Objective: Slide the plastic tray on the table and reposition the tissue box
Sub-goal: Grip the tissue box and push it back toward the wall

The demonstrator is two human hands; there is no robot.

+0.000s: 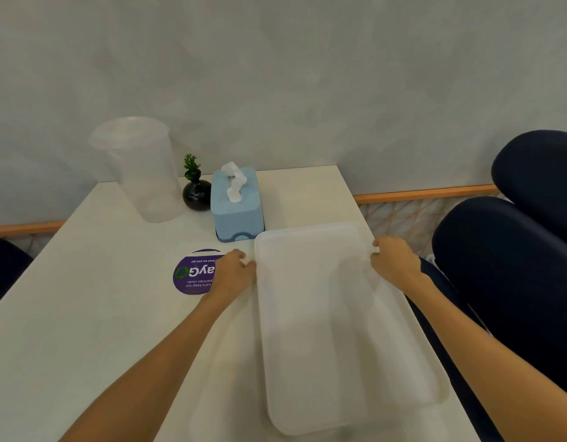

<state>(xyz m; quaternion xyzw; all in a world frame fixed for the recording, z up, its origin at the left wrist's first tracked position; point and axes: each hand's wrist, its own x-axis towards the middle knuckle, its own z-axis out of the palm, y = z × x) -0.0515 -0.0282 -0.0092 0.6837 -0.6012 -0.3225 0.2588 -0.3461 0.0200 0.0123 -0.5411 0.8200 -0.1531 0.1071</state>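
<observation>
tray (323,314): translucent matt plastic | vase (196,194): glossy black | table (100,298): smooth white

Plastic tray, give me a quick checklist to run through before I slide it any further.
1. Left hand on the left edge of the white translucent rectangular plastic tray: ok.
2. Right hand on the tray's right edge: ok.
3. Gap between the tray's far corner and the light blue tissue box: not ok, they look nearly touching.
4. Tray fully on the white table: not ok, its right side seems to overhang the table edge.
5. Black round vase with the small green plant clear of the tray: ok.
6. Tray flat on the table: cannot tell, motion blur.
</observation>
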